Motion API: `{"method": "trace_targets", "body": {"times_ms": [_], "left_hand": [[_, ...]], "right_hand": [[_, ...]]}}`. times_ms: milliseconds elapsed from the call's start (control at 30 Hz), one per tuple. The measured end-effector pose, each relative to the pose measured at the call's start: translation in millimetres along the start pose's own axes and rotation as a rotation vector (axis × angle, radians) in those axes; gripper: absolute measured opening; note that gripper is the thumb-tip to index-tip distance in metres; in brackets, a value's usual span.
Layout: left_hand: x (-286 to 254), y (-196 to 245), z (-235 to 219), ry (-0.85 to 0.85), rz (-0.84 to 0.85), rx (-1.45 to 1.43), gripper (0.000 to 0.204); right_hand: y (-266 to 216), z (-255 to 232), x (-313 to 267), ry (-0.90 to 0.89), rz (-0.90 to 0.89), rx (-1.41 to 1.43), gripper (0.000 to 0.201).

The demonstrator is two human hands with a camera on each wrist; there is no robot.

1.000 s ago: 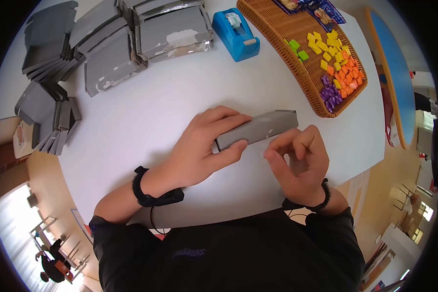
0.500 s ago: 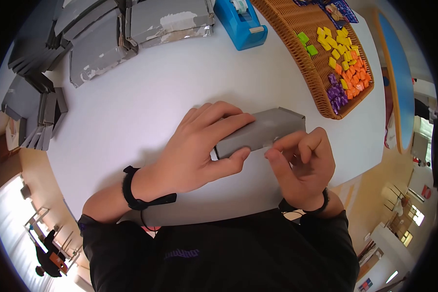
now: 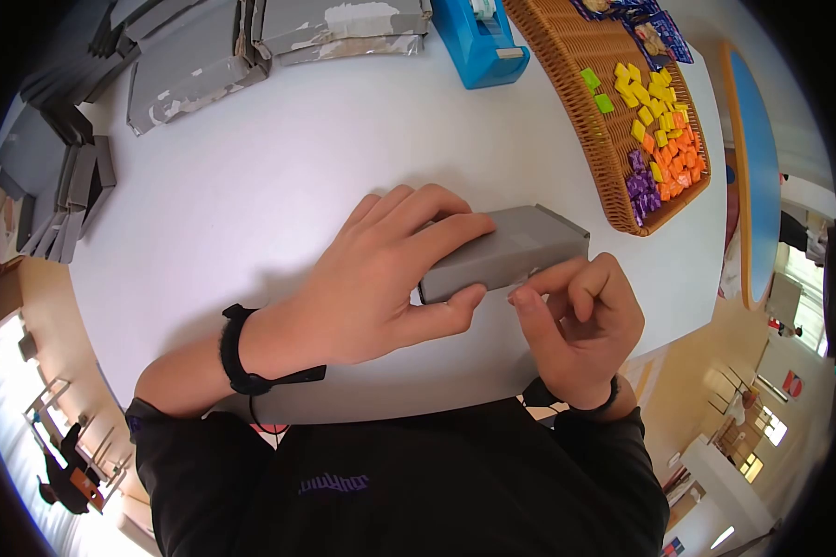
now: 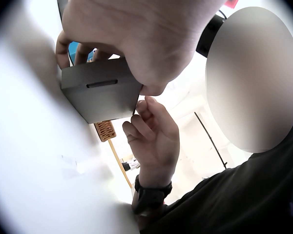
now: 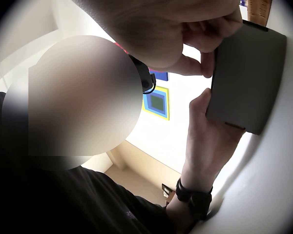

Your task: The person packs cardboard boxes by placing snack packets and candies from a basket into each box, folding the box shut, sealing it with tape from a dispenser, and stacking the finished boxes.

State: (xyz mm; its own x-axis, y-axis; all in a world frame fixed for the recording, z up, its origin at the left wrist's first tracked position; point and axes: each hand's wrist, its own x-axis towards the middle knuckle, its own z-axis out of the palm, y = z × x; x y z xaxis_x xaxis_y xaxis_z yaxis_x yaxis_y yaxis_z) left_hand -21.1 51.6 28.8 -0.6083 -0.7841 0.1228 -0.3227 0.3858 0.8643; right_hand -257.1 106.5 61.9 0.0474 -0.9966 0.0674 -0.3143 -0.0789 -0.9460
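A long grey cardboard box (image 3: pixel 520 237) lies low over the white table in front of me. My left hand (image 3: pixel 372 269) grips its left end, fingers over the top and thumb along the near side. In the left wrist view the end of the box (image 4: pixel 105 87) shows a narrow slot. My right hand (image 3: pixel 585 320) is at the near edge towards the right end, thumb and index finger pinched together. Between those fingertips and the box edge shows a small whitish, clear scrap (image 3: pixel 532 273) that looks like tape. The right hand's other fingers are curled in.
Several grey boxes (image 3: pixel 195 79) stand at the back left, with open ones (image 3: pixel 42 172) at the left edge. A blue tape dispenser (image 3: pixel 483 51) is at the back. On the right sits a wicker basket (image 3: pixel 585 121) with yellow, orange, purple and green wrapped sweets (image 3: pixel 683 162).
The box has tilted so that more of its top shows. My right fingers have come in to the near edge, where the whitish scrap appears. The head view has shifted.
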Motion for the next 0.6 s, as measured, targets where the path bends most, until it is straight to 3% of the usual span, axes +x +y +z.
{"method": "trace_targets", "body": {"times_ms": [267,433,600], "left_hand": [[2.3,5.2,1.9,0.03,0.077,0.008,0.05],[2.0,4.8,2.7,0.038,0.219,0.181,0.053],[2.2,5.4,3.0,0.03,0.205,0.183,0.054]], "right_hand": [[1.4,-3.1,1.4,0.003,-0.045,-0.048,0.047],[-3.0,-2.4,4.7,0.004,0.021,-0.046,0.047],[2.5,-2.5,2.6,-0.001,-0.006,-0.029,0.047]]}}
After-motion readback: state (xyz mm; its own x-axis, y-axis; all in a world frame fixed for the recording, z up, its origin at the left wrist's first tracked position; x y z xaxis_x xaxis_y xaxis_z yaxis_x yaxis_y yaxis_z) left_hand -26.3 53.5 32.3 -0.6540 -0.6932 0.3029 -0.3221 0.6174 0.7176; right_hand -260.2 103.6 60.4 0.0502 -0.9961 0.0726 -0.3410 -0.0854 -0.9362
